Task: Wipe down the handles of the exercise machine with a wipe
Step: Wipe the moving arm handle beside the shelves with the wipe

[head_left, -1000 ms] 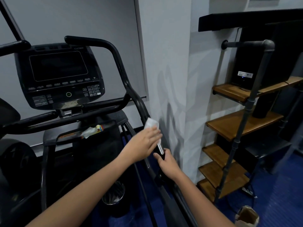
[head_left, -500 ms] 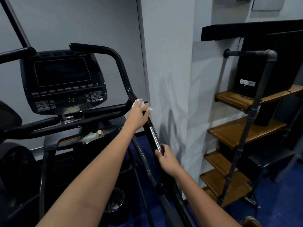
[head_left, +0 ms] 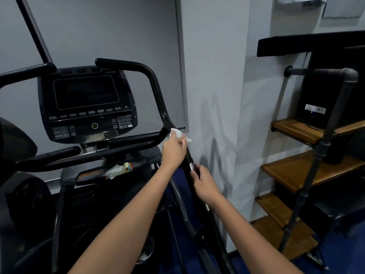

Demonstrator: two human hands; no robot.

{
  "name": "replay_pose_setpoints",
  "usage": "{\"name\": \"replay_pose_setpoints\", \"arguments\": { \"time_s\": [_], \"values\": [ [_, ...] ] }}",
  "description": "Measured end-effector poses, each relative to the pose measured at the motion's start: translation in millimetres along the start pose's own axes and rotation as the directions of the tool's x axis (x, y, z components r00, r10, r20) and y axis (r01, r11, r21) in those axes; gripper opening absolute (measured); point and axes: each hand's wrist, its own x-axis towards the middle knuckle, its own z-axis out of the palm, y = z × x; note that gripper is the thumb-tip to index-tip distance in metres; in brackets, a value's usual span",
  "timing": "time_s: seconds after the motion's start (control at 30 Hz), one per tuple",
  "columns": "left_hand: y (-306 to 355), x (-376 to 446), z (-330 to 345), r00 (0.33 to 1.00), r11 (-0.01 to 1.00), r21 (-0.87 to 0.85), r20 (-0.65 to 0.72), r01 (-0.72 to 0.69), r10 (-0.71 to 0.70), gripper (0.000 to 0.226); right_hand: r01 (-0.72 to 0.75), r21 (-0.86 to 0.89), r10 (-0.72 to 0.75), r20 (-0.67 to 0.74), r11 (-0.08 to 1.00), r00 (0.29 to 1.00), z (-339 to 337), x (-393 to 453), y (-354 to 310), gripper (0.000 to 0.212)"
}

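Note:
A black exercise machine fills the left half, with a console (head_left: 87,103) at its top. Its right handle (head_left: 156,89) curves down from the console to the lower middle. My left hand (head_left: 173,150) grips this handle just below its bend, with a white wipe (head_left: 176,133) wrapped under the fingers and poking out above and to the right. Lower on the same bar, my right hand (head_left: 204,183) curls around the handle beside a silver sensor strip (head_left: 191,166). The left handle (head_left: 25,73) reaches in from the left edge.
A white pillar (head_left: 213,95) stands close on the right of the handle. Farther right is a pipe-frame shelf (head_left: 333,119) with wooden boards and a black device. A crumpled wrapper (head_left: 118,170) lies on the machine's tray. A small bin sits on the blue floor below.
My left hand slid the wipe up the right handle from near the sensor strip to just below the bend. My right hand kept its hold lower on the bar.

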Motion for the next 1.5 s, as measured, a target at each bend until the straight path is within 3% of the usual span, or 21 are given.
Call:
{"name": "replay_pose_setpoints", "arguments": {
  "time_s": [0.2, 0.37, 0.63, 0.8, 0.93, 1.07, 1.17, 1.23, 1.37, 1.5],
  "values": [
    [-7.9, 66.2, -20.1, 0.964, 0.936, -0.233, 0.084, 0.264, -0.251, 0.042, 0.064, -0.081, -0.069, -0.054, 0.995, 0.996, 5.7, 43.9, -41.0, 0.043],
    [-25.5, 113.8, -14.2, 0.926, 0.863, -0.335, 0.134, 0.378, -0.353, 0.023, 0.088, -0.193, -0.104, -0.075, 0.977, 0.992, 14.7, 72.3, -55.7, 0.030],
    [-30.9, 154.3, -11.2, 0.919, 0.891, -0.228, 0.067, 0.392, -0.388, 0.024, 0.111, -0.164, -0.129, -0.106, 0.980, 0.986, 21.4, 82.0, -52.6, 0.031],
    [-40.0, 132.3, -23.2, 0.969, 0.953, -0.190, 0.124, 0.235, -0.215, 0.038, 0.028, -0.094, -0.035, -0.071, 0.995, 0.997, 17.1, 80.8, -51.4, 0.027],
    [-32.8, 102.0, -39.9, 0.975, 0.994, -0.105, 0.223, 0.030, -0.005, 0.041, -0.042, -0.089, 0.034, -0.096, 0.995, 0.995, 20.1, 66.7, -46.8, 0.036],
    [-30.2, 70.6, -39.6, 0.935, 0.964, 0.002, 0.246, -0.264, 0.256, 0.038, -0.068, -0.134, 0.047, -0.157, 0.989, 0.986, 24.6, 46.3, -33.6, 0.039],
    [-35.7, 45.4, -36.0, 0.859, 0.869, 0.047, 0.187, -0.493, 0.477, 0.019, -0.103, -0.182, 0.066, -0.202, 0.978, 0.977, 26.5, 30.6, -16.7, 0.042],
    [-38.8, 30.5, -35.3, 0.811, 0.824, 0.013, 0.181, -0.567, 0.556, 0.019, -0.114, -0.186, 0.073, -0.213, 0.976, 0.974, 28.2, 19.9, -1.9, 0.044],
    [-29.4, 18.7, -33.6, 0.844, 0.862, -0.050, 0.184, -0.504, 0.504, 0.023, -0.074, -0.099, 0.054, -0.192, 0.992, 0.980, 27.2, 10.9, 13.4, 0.041],
    [-13.6, 54.1, -26.5, 0.983, 0.996, -0.030, 0.159, -0.084, 0.088, 0.034, -0.048, -0.039, 0.043, -0.116, 0.998, 0.992, 22.2, 14.4, 17.6, 0.040]
  ]
}}
